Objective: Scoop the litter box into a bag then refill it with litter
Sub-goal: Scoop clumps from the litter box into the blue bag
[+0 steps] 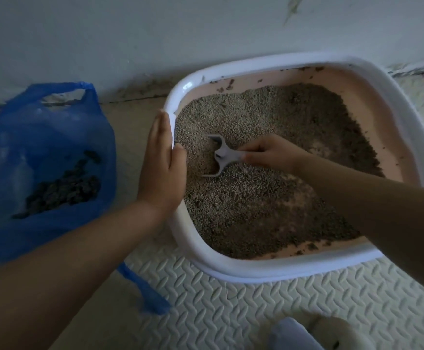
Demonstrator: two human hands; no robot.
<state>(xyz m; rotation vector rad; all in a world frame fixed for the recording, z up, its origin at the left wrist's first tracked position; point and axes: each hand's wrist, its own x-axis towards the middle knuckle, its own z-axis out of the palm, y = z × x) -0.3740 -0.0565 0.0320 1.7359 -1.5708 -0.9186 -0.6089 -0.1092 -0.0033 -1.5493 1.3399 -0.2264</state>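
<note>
A white-rimmed litter box [236,270] with pink inner walls sits on the floor, filled with grey-brown litter [269,117]. My right hand [271,154] grips the handle of a grey scoop [219,155], whose blade is dug into the litter near the box's left side. My left hand [161,168] lies flat with straight fingers against the outside of the left rim, the thumb over the edge. To the left, an open blue plastic bag [49,137] holds a pile of dark clumps [64,188].
A white wall [155,34] runs close behind the box and bag. The box stands on a cream ribbed foam mat [231,311]. A foot in a pale slipper [306,332] shows at the bottom edge. Loose litter crumbs lie along the wall base.
</note>
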